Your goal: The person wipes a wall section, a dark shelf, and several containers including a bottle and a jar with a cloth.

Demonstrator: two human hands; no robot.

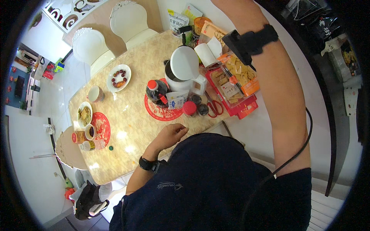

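Note:
My left hand rests at the table's near edge, back upward and fingers curled. No object shows in it, but its fingertips are partly hidden. My right forearm, with a black strapped device, reaches up past the frame's top, and that hand is out of view. Beyond my left hand stand a red-capped jar, two dark round-topped items and a white pouch. Behind them are a dark bottle with a red cap and a white kettle, its lid raised.
Red-handled scissors lie beside packaged snacks and a paper roll. Leftward are a plate of fruit, a cup, a food dish and a clear bottle. White chairs edge the table. A cable runs along my right arm.

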